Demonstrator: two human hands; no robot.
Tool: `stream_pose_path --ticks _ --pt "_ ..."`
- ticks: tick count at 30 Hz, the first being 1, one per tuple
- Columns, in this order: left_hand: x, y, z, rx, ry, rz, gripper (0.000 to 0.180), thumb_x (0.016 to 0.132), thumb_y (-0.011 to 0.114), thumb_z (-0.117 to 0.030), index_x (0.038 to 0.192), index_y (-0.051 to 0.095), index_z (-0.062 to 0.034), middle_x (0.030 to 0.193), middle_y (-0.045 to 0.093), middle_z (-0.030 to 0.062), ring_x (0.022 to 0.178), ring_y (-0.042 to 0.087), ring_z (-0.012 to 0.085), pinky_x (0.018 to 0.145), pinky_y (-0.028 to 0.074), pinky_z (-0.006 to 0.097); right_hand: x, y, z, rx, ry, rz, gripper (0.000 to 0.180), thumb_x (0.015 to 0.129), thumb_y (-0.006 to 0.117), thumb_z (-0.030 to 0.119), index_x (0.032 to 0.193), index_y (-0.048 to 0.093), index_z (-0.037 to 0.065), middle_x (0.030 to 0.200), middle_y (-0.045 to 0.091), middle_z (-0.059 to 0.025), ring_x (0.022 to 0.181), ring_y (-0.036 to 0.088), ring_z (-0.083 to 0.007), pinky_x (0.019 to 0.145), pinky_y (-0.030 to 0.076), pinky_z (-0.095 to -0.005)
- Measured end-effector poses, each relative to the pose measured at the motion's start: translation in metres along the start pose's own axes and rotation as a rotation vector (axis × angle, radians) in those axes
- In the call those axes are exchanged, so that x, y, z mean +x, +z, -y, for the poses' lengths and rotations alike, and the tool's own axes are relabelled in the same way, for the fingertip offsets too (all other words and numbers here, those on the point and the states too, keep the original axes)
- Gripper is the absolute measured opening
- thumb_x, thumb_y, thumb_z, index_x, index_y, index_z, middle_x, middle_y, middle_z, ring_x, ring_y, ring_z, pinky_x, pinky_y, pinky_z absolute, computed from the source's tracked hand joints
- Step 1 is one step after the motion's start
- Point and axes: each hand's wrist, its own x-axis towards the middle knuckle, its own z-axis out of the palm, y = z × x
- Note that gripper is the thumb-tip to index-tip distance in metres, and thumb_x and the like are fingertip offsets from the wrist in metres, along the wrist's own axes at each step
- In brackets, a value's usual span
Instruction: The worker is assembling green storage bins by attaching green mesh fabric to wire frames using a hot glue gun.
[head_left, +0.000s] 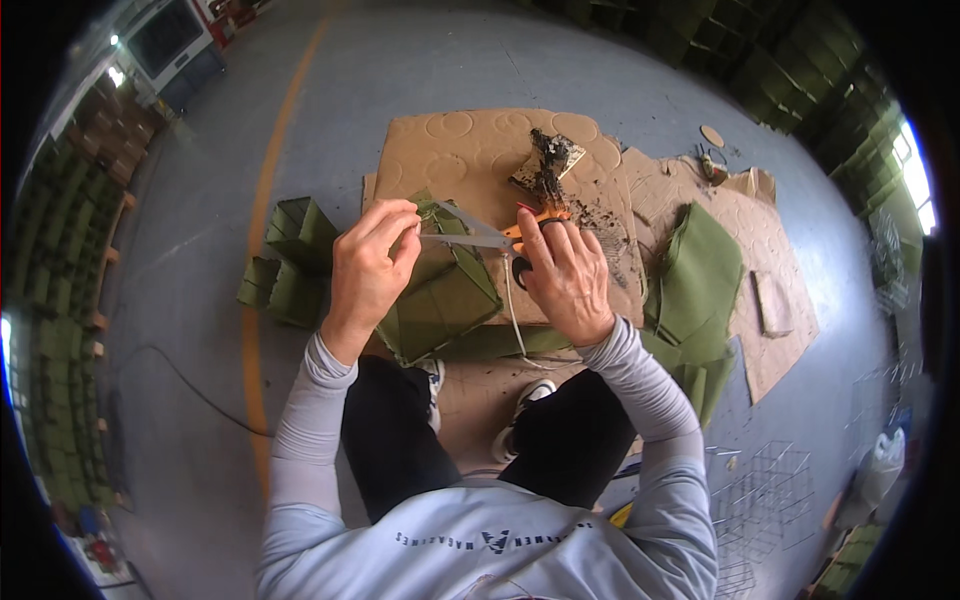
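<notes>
My right hand (568, 275) is closed round the handles of scissors (480, 240) with orange and black grips. Their blades are spread apart and point left, toward my left hand (368, 265). The left fingertips are pinched together beside the blade tips; what lies between them is too small to make out. Below the blades is a green fabric piece (455, 298) with box-like folds, and loose threads show at its upper edge. A pale cord (515, 320) hangs down from near the scissors' handles.
Flattened cardboard (450, 150) lies before me, with a dark-stained, crumbly clump (550, 165) on it. Green box-shaped fabric pieces (300, 235) stand at left; a folded green cloth (700, 265) lies at right. Wire frames (770, 490) sit at lower right. Green stacks line both sides.
</notes>
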Motion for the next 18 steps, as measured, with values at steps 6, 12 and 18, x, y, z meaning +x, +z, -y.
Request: stream_pose_path --ticks 6,12,18 --pt "0.002 -0.005 0.001 -0.096 -0.152 0.044 0.009 0.081 0.065 0.004 0.09 0.064 0.0016 0.096 0.067 0.0101 0.082 0.068 0.0249 0.069 0.054 0.033 0.011 0.007 -0.015 -0.128 -0.061 -0.117 0.057 0.074 0.066 0.007 0.128 0.051 0.0 0.081 0.045 -0.0053 0.074 0.051 -0.0198 0.065 0.041 -0.0334" --pt "-0.001 -0.001 -0.001 -0.071 -0.072 0.035 0.01 0.081 0.066 0.006 0.09 0.067 0.002 0.098 0.067 0.0094 0.083 0.066 0.018 0.071 0.053 0.028 0.021 0.018 -0.012 -0.155 -0.112 -0.057 0.044 0.08 0.062 0.013 0.119 0.053 -0.005 0.082 0.048 -0.0052 0.078 0.052 -0.0176 0.067 0.042 -0.0317" --pt "-0.002 -0.005 0.0 -0.095 -0.107 0.021 0.01 0.08 0.067 0.006 0.089 0.065 0.0019 0.101 0.065 0.0114 0.086 0.068 0.023 0.071 0.055 0.031 0.018 0.017 -0.016 -0.048 -0.1 -0.042 0.047 0.077 0.066 0.009 0.12 0.053 -0.002 0.082 0.048 -0.0063 0.074 0.053 -0.0196 0.066 0.043 -0.0344"
